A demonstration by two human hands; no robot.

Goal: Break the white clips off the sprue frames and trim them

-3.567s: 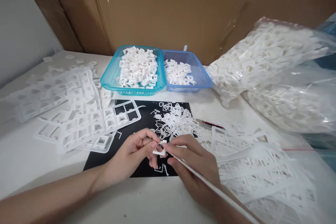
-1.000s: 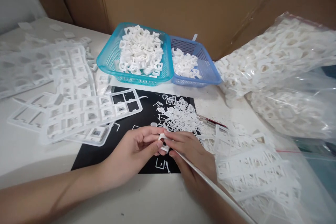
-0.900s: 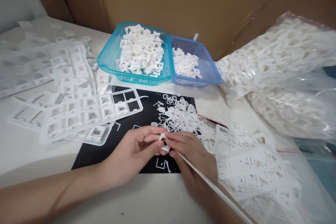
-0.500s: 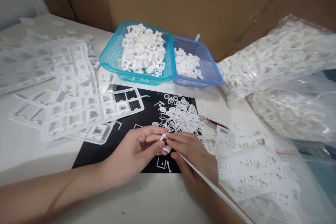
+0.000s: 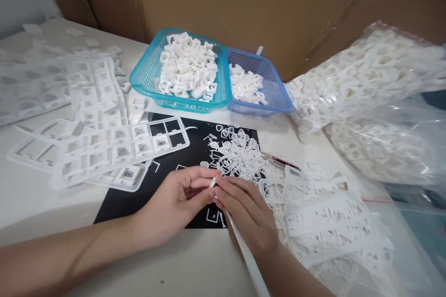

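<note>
Between the fingertips of my left hand (image 5: 179,197) is a small white plastic piece (image 5: 213,182), mostly covered by the fingers. My right hand (image 5: 245,209) meets it from the other side, its fingers bent and pressed together at the piece. A long white strip (image 5: 245,253) runs out from under the right hand toward the bottom edge. Its upper end is hidden by the fingers, so its kind is unclear. Both hands are above a black mat (image 5: 120,206), where thin white offcuts (image 5: 240,153) lie piled just beyond the fingers.
White moulded frames (image 5: 118,148) with square pieces lie at left. Behind stand a turquoise basket (image 5: 139,86) and a blue basket (image 5: 278,88), both holding white pieces. Red-handled tweezers or a similar tool (image 5: 280,161), more frames (image 5: 334,227) and filled plastic bags (image 5: 376,74) are at right.
My right hand has rolled over and shifted slightly left, and the white strip has swung to a steeper angle. The small piece has turned and shows less.
</note>
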